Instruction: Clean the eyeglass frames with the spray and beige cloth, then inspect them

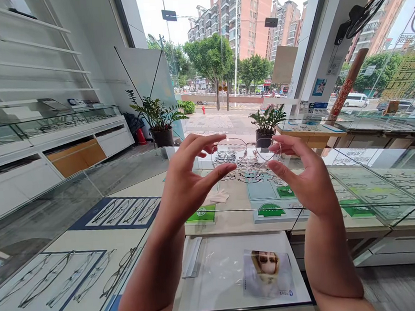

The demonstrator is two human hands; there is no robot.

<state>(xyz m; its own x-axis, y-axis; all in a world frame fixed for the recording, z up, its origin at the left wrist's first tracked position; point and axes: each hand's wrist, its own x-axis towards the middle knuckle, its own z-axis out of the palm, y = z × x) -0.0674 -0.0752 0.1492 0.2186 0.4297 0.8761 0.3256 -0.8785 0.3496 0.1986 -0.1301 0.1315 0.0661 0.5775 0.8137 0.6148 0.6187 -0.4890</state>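
Observation:
Thin-rimmed round eyeglasses (245, 147) are held up in front of me above the glass counter. My left hand (198, 175) is at their left side, its forefinger along the upper rim and its thumb below. My right hand (302, 172) pinches them at the right side, forefinger near the hinge and thumb lower down. The two lenses are clear, and rows of frames show behind them. Where the fingertips meet the thin rim is hard to make out.
Glass display cases (94, 183) with eyeglasses surround my arms. Below lies a white drawer or shelf with a printed photo card (267, 273). Potted plants (163, 135) stand near the doorway, a wall fan (365, 16) at upper right, white shelves (38, 56) at left.

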